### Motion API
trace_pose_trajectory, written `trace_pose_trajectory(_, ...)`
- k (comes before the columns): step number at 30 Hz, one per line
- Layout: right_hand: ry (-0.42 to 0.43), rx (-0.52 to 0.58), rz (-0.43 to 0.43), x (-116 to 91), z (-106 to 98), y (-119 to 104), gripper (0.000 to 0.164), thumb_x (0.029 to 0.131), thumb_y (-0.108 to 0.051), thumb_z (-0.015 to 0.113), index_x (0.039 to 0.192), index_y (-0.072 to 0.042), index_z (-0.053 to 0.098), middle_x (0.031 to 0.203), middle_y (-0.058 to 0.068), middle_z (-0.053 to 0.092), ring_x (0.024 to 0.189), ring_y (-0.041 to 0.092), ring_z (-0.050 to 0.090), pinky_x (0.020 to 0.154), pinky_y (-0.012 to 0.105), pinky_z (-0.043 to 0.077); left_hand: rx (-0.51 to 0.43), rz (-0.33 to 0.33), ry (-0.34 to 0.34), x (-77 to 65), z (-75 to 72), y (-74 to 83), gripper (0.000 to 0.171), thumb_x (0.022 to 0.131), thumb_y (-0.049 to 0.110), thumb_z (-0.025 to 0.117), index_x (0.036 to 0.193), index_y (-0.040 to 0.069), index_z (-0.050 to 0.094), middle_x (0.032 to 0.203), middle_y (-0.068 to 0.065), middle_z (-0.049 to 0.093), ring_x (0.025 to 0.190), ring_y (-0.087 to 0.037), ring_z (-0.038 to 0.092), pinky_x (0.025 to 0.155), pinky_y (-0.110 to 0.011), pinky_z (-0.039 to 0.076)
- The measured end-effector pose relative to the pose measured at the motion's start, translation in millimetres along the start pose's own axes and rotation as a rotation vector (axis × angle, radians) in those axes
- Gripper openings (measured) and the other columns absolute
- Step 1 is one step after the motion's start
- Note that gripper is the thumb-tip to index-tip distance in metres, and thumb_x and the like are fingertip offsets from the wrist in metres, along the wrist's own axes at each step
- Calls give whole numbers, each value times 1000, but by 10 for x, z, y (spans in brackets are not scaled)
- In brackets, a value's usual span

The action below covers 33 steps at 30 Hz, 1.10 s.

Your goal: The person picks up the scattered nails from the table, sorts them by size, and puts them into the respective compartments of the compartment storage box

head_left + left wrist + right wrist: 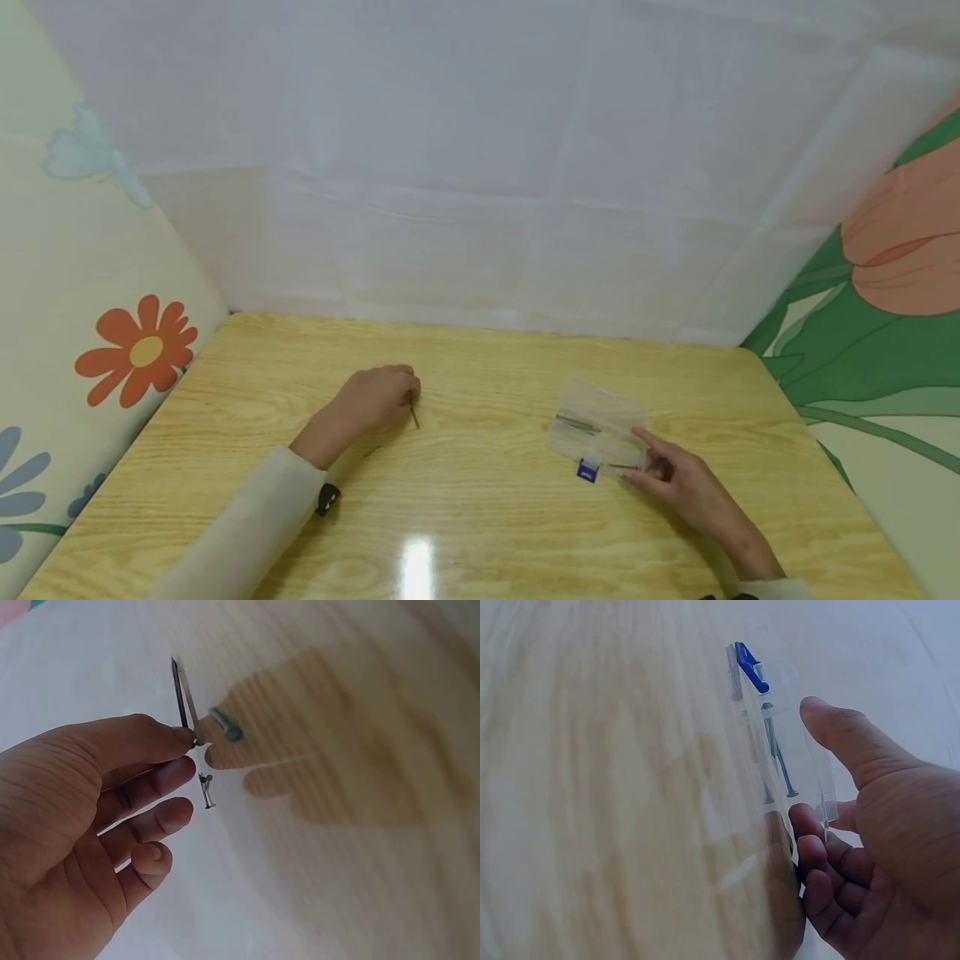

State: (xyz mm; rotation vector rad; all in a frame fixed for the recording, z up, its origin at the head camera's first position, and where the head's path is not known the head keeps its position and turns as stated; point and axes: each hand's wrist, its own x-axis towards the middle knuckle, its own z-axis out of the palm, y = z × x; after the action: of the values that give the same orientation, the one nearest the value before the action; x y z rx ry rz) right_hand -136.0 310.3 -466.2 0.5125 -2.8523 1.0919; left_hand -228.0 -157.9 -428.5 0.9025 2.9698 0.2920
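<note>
My left hand (378,397) is low over the left-middle of the table and pinches a dark nail (178,686) between thumb and fingertip, its point sticking out. A second nail (223,724) lies on the table just past the fingertips, and a few small nails (206,791) show further off. To the right, my right hand (686,483) holds the right end of a clear plastic box (618,408), thumb on the near side and fingers on the far side. Several nails (577,425) lie inside the box. A blue latch (587,471) sits on its near edge.
The wood-grain table (480,517) meets a white cloth wall (480,208) at the back. Flower-printed panels stand at the left (45,275) and right (885,400). A small black object (327,499) is at the left sleeve's cuff.
</note>
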Motion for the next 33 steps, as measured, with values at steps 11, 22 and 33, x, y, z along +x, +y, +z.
trace_pose_trajectory(11, -2, -3, 28, -2, 7, -12, 72, 85, -13, 84, 145, 8, 50, 84, -7, 59, 73, 6, 56, 66, 27, 52, -21, -12, -18, 8, -5, 46, 14, 91, 2, 70, 90, 14, 78, 87, 2, 65, 78, -20, 65, 62, -34, 54)
trace_pose_trajectory(22, -6, 11, 13, 0, 1, 3, 72, 86, -15, 84, 146, 9, 50, 85, -7, 59, 73, 6, 56, 66, 27, 51, -41, -38, -53, 12, 7, 53, 14, 90, 3, 73, 87, 16, 77, 88, 3, 68, 73, -14, 62, 60, -32, 51)
trace_pose_trajectory(33, -21, -6, 29, 10, -7, -15, 73, 88, -20, 83, 147, 8, 49, 86, -8, 59, 74, 6, 56, 67, 28, 52, -67, -28, -69, 12, 7, 75, 26, 82, -4, 65, 69, 18, 58, 68, 5, 50, 59, -11, 39, 53, -27, 32)
